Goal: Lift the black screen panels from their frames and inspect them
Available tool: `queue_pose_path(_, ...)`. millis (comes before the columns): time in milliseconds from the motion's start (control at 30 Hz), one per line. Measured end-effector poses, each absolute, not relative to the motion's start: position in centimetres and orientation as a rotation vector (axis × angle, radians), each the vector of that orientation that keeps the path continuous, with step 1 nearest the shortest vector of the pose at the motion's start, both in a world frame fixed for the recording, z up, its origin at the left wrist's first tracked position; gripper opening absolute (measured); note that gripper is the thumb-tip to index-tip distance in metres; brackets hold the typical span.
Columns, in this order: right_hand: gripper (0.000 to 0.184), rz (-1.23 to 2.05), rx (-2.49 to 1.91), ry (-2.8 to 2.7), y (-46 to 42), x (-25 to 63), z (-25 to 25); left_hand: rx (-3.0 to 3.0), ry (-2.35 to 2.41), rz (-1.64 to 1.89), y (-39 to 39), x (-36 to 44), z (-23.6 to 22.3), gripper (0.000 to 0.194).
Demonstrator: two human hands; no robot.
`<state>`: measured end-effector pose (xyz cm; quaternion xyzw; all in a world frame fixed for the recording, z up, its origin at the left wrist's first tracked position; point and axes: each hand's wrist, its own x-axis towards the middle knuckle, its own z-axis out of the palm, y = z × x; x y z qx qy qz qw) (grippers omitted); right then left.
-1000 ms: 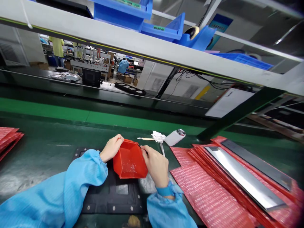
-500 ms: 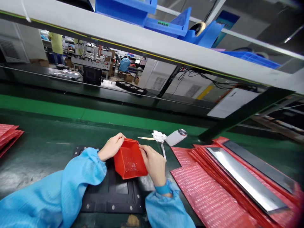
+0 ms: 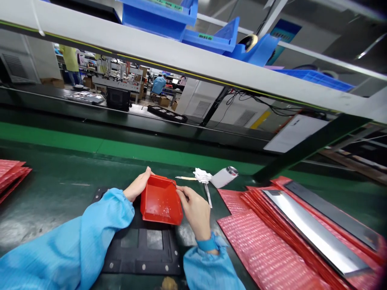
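Note:
A red plastic bin (image 3: 160, 197) is tilted with its open side toward me, and small pale bits lie on its inside. My left hand (image 3: 138, 186) grips its left side, fingers partly hidden behind the wall. At the right rim, my right hand (image 3: 196, 207) is closed, thumb and fingers pinched by the bin's upper right edge. Beneath the bin lies a black frame-like panel (image 3: 142, 255) with silver round spots along its border. The bin and my left sleeve cover part of it.
To the right lie red bubble-wrap bags (image 3: 256, 245) and a shiny metallic strip (image 3: 314, 233). Beyond my right hand are a white bottle (image 3: 223, 177), a crumpled white tissue (image 3: 202, 175) and a thin blade-like tool (image 3: 186, 178). More red bags (image 3: 12, 173) sit at left. A shelf beam (image 3: 181, 56) crosses above.
The red bin has turned and shifted slightly left, with its lower edge raised, exposing more of the black panel. My left hand moved a little left with it.

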<state>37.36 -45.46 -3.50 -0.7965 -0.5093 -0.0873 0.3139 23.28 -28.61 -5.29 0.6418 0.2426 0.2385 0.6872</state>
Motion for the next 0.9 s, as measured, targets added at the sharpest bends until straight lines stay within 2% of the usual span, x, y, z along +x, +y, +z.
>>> queue_pose_path(267, 0.021, -0.203, -2.050, -1.480, -43.7, 35.4, -3.0, 1.197, 0.492, 0.463, -28.1, 23.2, -5.5, 0.079)
queue_pose_path(467, 0.019, -0.060, -1.859, -1.558, -44.1, 33.0, -2.0, 1.115, 0.454, 0.435, -27.7, 23.2, -5.7, 0.085)
queue_pose_path(900, 0.020, 0.083, -1.778, -1.587, -45.7, 29.0, -3.8, 1.131, 0.537, 0.479, -27.8, 23.5, -6.1, 0.081)
